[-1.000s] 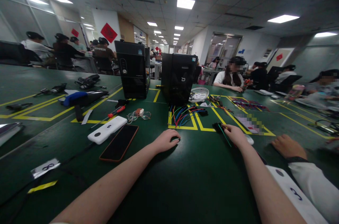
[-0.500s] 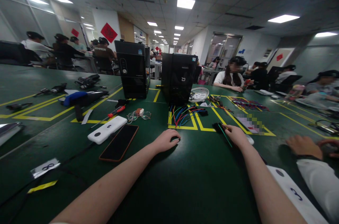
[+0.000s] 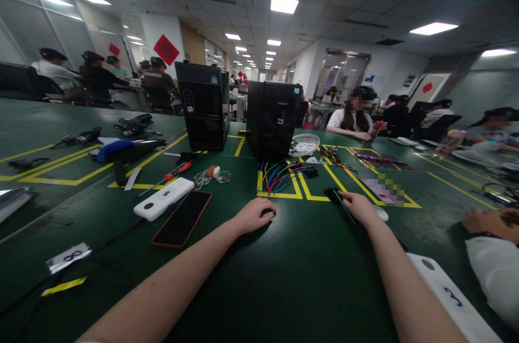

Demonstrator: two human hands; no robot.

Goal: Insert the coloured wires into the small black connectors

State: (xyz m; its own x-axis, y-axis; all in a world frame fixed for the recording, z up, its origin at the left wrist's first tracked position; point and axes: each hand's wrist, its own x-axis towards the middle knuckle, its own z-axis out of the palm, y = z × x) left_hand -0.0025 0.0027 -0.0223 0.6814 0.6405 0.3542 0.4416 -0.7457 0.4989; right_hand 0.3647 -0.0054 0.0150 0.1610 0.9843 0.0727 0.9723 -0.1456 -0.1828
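Note:
My left hand [image 3: 256,214] rests low on the green table [image 3: 279,272], its fingers loosely bent and the thumb apart. I make out nothing held in it. My right hand [image 3: 357,208] has its thumb and fingers closed on a dark, thin piece with a green strip [image 3: 334,197], which I cannot name more exactly. Between the hands and a little farther off lies a bundle of coloured wires [image 3: 279,178], red, blue, green and black, inside a yellow tape outline. A round white object [image 3: 381,213], partly hidden, is beside my right wrist.
Two black computer towers [image 3: 205,110] stand at the back. To the left lie a phone [image 3: 182,219], a white power strip [image 3: 164,199], glasses [image 3: 213,177] and a red-handled screwdriver [image 3: 178,170]. A white basket [image 3: 305,144] sits behind the wires. At right is a co-worker's hand [image 3: 490,224].
The co-worker's hand and sleeve have shifted right, away from my right arm. My right hand has moved very slightly; my left hand stays where it was.

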